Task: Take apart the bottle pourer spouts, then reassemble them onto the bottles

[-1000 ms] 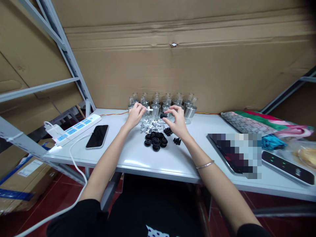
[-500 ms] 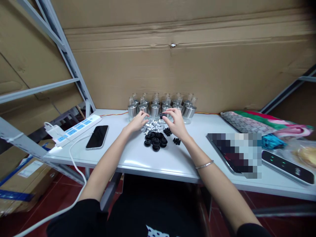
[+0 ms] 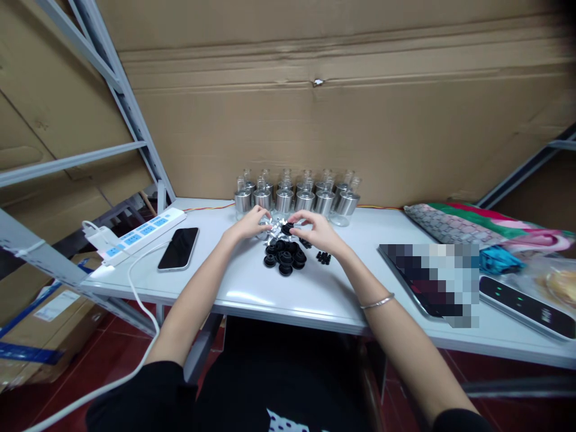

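My right hand (image 3: 316,231) pinches a black round cap (image 3: 287,228) between thumb and fingertips, just above a heap of small white and silver pieces (image 3: 273,234). At the left edge of that heap is my left hand (image 3: 250,224), its fingers curved and thumb apart; nothing clearly shows in its grasp. In front of both hands lies a pile of black round caps (image 3: 285,258). Small black fittings (image 3: 323,258) lie to the right, some partly hidden by my right hand. Behind stand two rows of glass bottles with silver bands (image 3: 284,198).
On the left are a phone (image 3: 179,249) and a white power strip (image 3: 144,234) with a cable. To the right lie a blurred-out tablet-like device (image 3: 405,282), a black-faced device with green lights (image 3: 526,306) and a colourful cloth (image 3: 486,225). Cardboard (image 3: 315,132) rises behind the table.
My right hand has drawn back from the bottles toward the white and silver heap, and the black cap now shows in its fingers. My left hand has barely moved.
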A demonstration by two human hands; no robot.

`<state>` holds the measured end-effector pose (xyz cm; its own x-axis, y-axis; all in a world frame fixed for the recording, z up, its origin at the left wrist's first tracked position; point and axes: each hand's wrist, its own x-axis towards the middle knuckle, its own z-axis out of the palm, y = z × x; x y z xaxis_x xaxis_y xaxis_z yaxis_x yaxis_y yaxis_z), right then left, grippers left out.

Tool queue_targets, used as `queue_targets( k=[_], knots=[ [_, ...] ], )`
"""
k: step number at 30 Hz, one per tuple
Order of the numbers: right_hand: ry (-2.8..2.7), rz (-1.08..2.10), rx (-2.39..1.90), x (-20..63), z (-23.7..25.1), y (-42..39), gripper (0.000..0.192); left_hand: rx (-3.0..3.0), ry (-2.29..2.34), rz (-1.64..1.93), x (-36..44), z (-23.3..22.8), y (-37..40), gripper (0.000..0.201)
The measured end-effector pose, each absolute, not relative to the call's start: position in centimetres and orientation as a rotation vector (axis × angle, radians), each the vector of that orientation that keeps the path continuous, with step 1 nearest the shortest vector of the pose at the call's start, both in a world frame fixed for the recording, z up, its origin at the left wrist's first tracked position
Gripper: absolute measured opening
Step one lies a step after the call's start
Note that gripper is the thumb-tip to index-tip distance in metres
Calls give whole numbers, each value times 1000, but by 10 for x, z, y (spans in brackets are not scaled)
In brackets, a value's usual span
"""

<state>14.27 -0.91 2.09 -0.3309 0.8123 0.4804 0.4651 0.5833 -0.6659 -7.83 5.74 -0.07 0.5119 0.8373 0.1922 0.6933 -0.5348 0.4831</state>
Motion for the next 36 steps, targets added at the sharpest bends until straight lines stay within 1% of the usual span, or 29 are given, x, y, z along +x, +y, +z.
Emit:
queue_targets(
  k=[4, 9, 13, 21, 29, 36],
  knots=[
    [-2094, 627, -1005, 138, 23, -15, 18, 2422, 1255, 594, -76, -6, 59, 29],
    [-2229, 704, -991, 135, 25, -21, 24, 2404, 1268, 603, -76, -6, 57, 29],
    [-2215, 774, -997, 134, 25, -22, 22, 2403, 1282, 585, -76, -4, 56, 30],
    [-2187, 793, -1026, 136, 28, -21, 17, 2412, 1290, 569, -77, -5, 58, 30],
    [-2196, 745, -1035, 136, 24, -19, 12, 2428, 1288, 591, -78, -8, 60, 30],
    [-2228, 731, -1056, 135, 20, -17, 13, 2461, 1276, 632, -78, -7, 60, 28]
  ],
)
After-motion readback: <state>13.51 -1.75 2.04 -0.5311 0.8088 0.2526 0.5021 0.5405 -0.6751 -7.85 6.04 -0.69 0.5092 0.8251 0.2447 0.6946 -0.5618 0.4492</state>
